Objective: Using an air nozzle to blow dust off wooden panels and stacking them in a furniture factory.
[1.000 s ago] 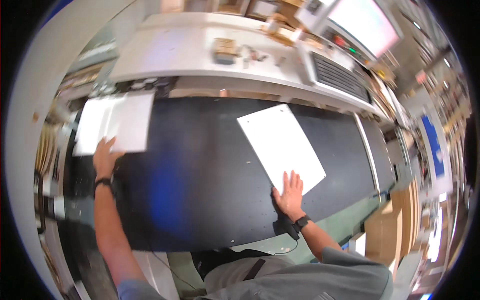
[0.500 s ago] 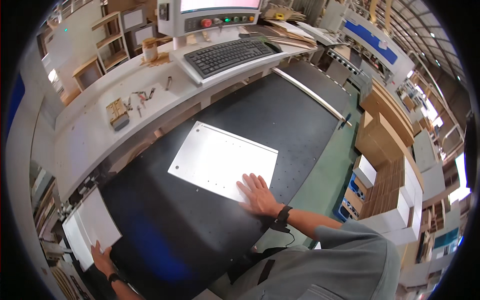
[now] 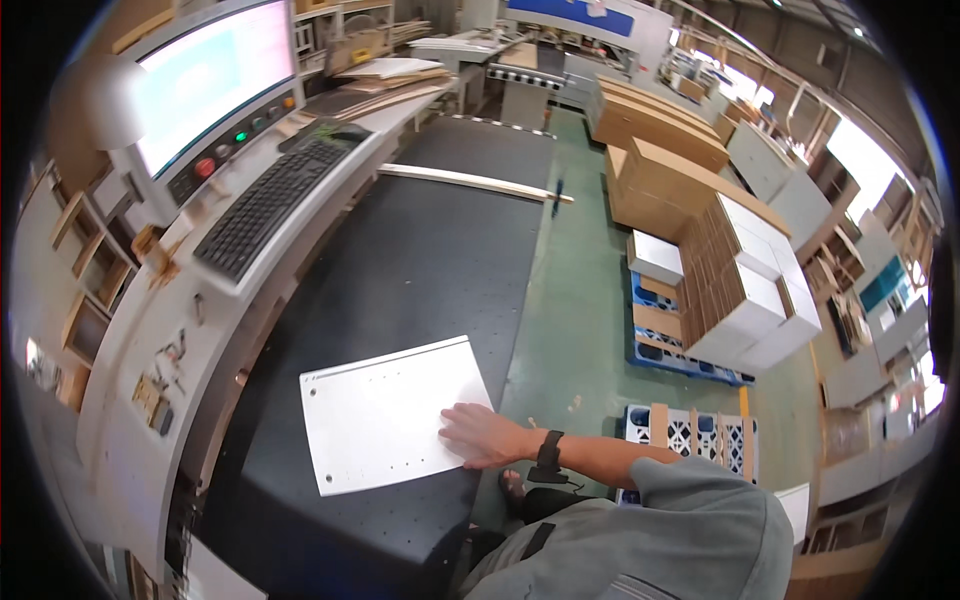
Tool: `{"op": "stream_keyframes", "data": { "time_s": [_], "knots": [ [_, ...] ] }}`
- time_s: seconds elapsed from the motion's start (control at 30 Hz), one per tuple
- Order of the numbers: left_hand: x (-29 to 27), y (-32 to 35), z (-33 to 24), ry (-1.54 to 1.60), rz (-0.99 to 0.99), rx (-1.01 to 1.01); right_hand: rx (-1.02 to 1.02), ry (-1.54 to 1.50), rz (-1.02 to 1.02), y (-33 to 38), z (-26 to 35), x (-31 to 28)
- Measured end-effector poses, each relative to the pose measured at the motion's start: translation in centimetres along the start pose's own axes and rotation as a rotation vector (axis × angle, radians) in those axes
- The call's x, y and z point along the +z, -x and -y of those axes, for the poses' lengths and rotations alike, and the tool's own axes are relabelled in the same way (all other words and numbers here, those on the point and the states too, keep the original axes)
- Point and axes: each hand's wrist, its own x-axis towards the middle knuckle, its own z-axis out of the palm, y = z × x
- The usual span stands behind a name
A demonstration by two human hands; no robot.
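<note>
A white drilled panel (image 3: pixel 375 430) lies flat on the dark table (image 3: pixel 390 265), with small holes and a groove along its far edge. My right hand (image 3: pixel 487 436) rests on the panel's right part, fingers stretched over the top face and a dark band round the wrist. My left hand is outside the view. Part of a second white panel (image 3: pixel 222 574) shows at the lower left, cut off by the dark rim of the picture.
On the left stand a keyboard (image 3: pixel 270 205), a monitor (image 3: pixel 220 80) and small tools (image 3: pixel 172 360) on a counter. A pale bar (image 3: pixel 460 180) crosses the table farther off. Right of it, stacked white-faced boards (image 3: pixel 735 285) sit on a blue pallet, with another pallet (image 3: pixel 690 440) nearer.
My view has swung to the right. My left hand, which was at the second panel, has left the picture. My right hand stays on the drilled panel, which appears turned and nearer the table's right edge.
</note>
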Motion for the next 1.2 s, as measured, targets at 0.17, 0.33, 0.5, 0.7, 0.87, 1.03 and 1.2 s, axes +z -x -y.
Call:
{"op": "stream_keyframes", "data": {
  "time_s": [0.17,0.33,0.5,0.7,0.87,1.03,1.2],
  "knots": [
    [6.4,1.6,-18.4,0.502,0.045,0.16,0.763,-0.417,-0.32,4.9,-2.3,-2.6],
    [5.5,5.5,-37.5,0.295,0.159,0.177,0.894,-1.433,0.131,8.8,-9.5,-3.3],
    [5.3,7.0,-47.0,0.22,0.209,0.142,0.911,-1.72,-0.134,9.9,-16.1,-7.8],
    [5.2,7.5,-59.6,0.389,0.212,0.162,0.636,-2.053,-0.45,7.0,-30.9,-13.8],
    [5.2,3.5,-73.6,0.509,0.221,0.231,0.499,-2.116,-0.611,0.9,-44.2,-17.1],
    [6.3,-2.2,-86.0,0.513,0.165,0.284,0.523,-2.059,-0.775,-5.3,-56.4,-18.9],
    [7.4,-7.3,-94.5,0.503,0.157,0.292,0.323,-1.667,-0.638,-10.8,-65.5,-19.7]
  ]
}}
